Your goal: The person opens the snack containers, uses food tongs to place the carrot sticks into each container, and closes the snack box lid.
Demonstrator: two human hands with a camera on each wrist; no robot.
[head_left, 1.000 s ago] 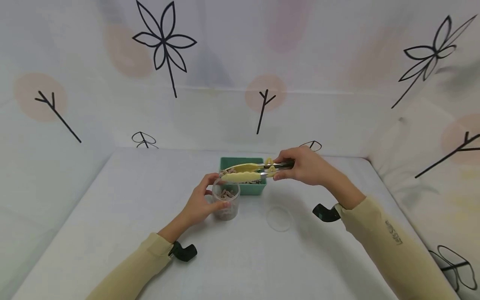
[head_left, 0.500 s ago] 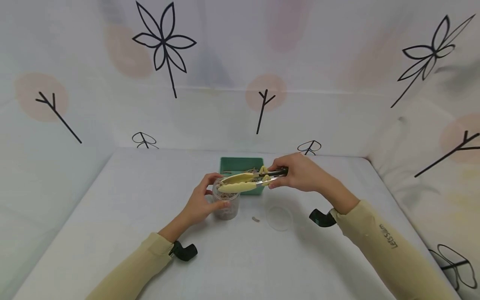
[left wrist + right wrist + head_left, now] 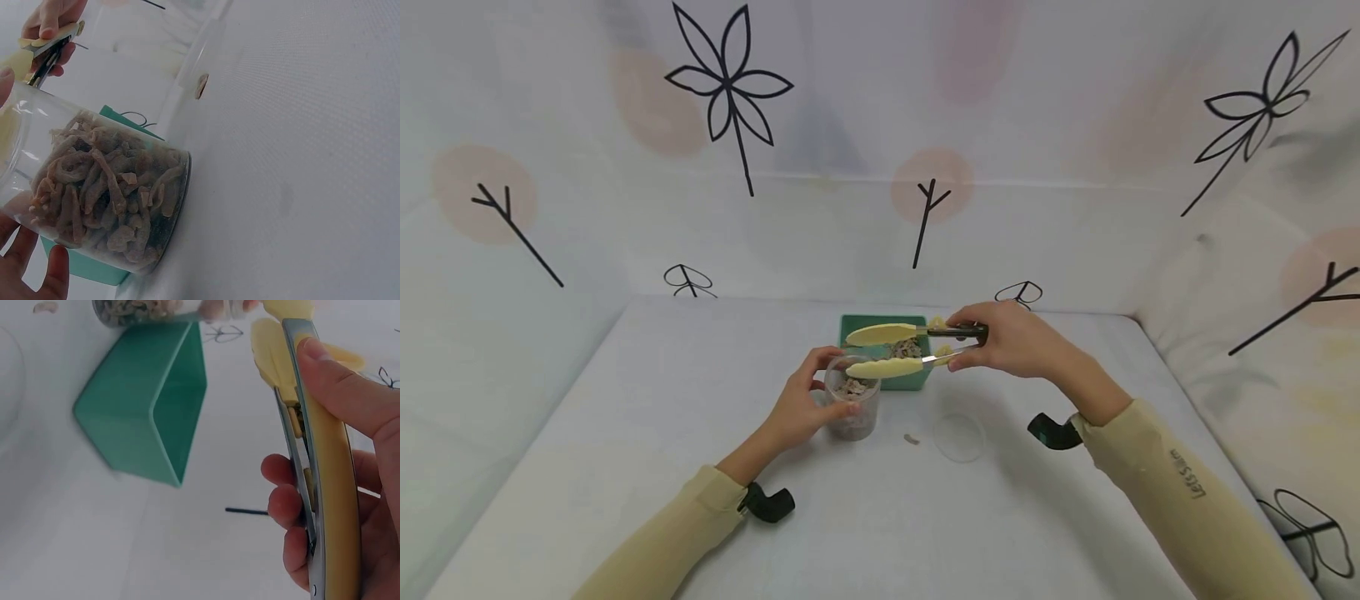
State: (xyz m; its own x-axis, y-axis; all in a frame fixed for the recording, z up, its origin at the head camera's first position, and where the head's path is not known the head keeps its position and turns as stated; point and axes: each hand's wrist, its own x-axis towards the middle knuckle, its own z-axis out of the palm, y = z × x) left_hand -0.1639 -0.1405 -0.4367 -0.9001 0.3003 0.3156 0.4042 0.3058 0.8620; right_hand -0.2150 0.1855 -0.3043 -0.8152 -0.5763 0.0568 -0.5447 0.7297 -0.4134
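My left hand holds a clear plastic jar upright on the table, thumb in front and fingers behind. Twisted brown dried pieces fill much of the jar in the left wrist view. In my right hand is a pair of tongs with yellow tips and metal arms. The tips are spread apart over the jar's mouth and a green bin, with nothing visible between them. More of the brown pieces lie in the bin, right behind the jar.
A round clear lid lies flat on the white table, right of the jar. One loose brown piece rests between jar and lid. A patterned cloth wall rises behind the table.
The tongs dipped to the jar with brown pieces, then rose back and to the right, spreading and now without pieces. One piece has dropped onto the table. My left hand and the jar stayed put.
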